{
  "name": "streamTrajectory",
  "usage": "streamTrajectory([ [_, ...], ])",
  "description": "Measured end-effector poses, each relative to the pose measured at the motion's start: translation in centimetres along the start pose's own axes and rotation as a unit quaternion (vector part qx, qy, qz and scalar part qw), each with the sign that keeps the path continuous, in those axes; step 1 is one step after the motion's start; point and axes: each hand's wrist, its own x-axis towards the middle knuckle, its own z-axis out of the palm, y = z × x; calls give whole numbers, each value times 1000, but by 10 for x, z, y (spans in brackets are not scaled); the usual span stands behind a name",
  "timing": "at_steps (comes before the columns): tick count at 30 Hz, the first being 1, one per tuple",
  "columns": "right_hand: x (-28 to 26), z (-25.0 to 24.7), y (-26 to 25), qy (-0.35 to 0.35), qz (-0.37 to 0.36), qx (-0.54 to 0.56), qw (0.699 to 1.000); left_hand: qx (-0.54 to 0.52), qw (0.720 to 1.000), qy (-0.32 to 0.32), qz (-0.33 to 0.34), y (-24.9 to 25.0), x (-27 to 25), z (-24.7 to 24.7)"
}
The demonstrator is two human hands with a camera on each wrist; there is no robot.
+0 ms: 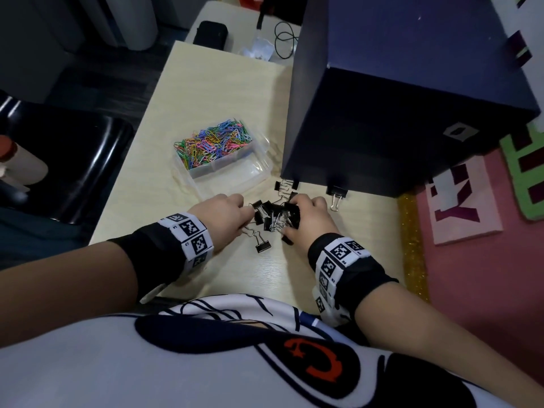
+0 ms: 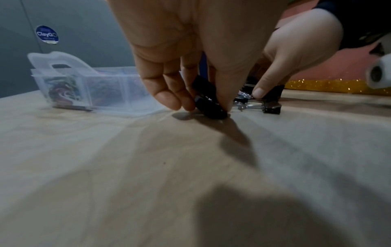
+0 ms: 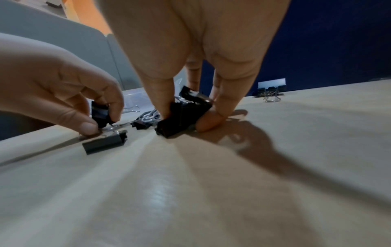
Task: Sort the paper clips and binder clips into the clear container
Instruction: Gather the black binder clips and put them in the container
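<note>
Tabletop (image 1: 212, 92): pale wood grain, running from the person's body away to the far end, with a gold glitter strip (image 1: 412, 245) along its right edge.
Dark blue box (image 1: 412, 92): large and tall, standing on the far right of the tabletop; its near lower edge hangs over two binder clips, so it blocks reach to the right and behind the pile.
Clear container (image 1: 235, 175): far left of the hands, its long side slanting from near-left to far-right; the far compartment is heaped with coloured paper clips (image 1: 212, 142), while the near compartment looks bare.
Black pouch (image 1: 210, 35): at the far end of the tabletop, beside a coiled black cable (image 1: 284, 39).
Left hand (image 1: 223, 216): on the left of the pile, fingers curled down; thumb and fingers pinch one black binder clip (image 2: 209, 107) whose lower end touches the tabletop.
Right hand (image 1: 306, 219): on the right of the pile, fingers curled round a clump of black binder clips (image 3: 184, 118) pressed against the tabletop.
Binder clip pile (image 1: 273, 216): between the two hands, near the container's near-right corner; black bodies and silver wire handles point every way.
Stray binder clip (image 1: 263, 247): near side of the pile, its long body lying left to right, wire handles pointing far-left.
Binder clip under box edge (image 1: 337, 194): right of the pile, handles pointing toward the person.
</note>
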Motion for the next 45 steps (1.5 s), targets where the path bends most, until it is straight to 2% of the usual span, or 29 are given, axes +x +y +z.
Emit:
streamTrajectory([
  [4, 7, -4, 0, 23, -2, 8, 1000, -37, 999, 15, 4, -3, -2, -9],
  [12, 18, -25, -21, 48, -29, 28, 998, -130, 980, 148, 18, -24, -4, -34],
  [18, 28, -27, -62, 37, -89, 64, 993, -146, 977, 153, -38, -53, -6, -33],
  [24, 45, -20, -100, 41, -49, 161, 985, -125, 971, 200, -36, -57, -20, -24],
  [28, 50, -19, -101, 26, -31, 110, 993, -97, 975, 197, -31, -52, -25, -23],
  [31, 47, -19, -99, -2, -80, -14, 997, -59, 990, 118, -56, -46, -24, -26],
  [34, 42, -17, -96, -62, -123, -178, 974, 32, 997, 49, -52, -43, -22, -28],
  [36, 40, -17, -94, -81, -120, -233, 962, 51, 997, 51, -35, -45, -22, -30],
  [39, 37, -15, -93, -98, -102, -243, 960, 43, 996, 82, -6, -49, -22, -32],
  [42, 38, -5, -86, -65, -149, -222, 961, 8, 989, 146, 1, -53, -21, -32],
  [45, 35, 2, -82, -16, -190, -198, 961, -9, 992, 121, -43, -53, -13, -34],
])
